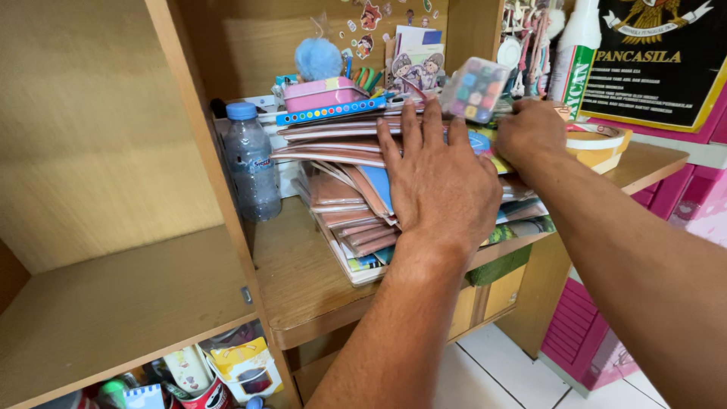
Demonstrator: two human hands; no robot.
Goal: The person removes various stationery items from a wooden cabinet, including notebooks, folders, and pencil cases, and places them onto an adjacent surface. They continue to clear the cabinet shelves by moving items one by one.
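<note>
On the wooden surface (303,280) we see the slanted stack of notebooks (348,197), long axis running left to right. Our left hand (439,182) presses flat on it, fingers (413,132) spread. Our right hand (530,132) rests clenched beside the tape roll (602,144).

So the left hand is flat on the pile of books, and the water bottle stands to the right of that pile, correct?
Not quite. The left hand does lie flat on the pile of books, but the water bottle stands to the left of the pile, not the right. The head view shows this.
</note>
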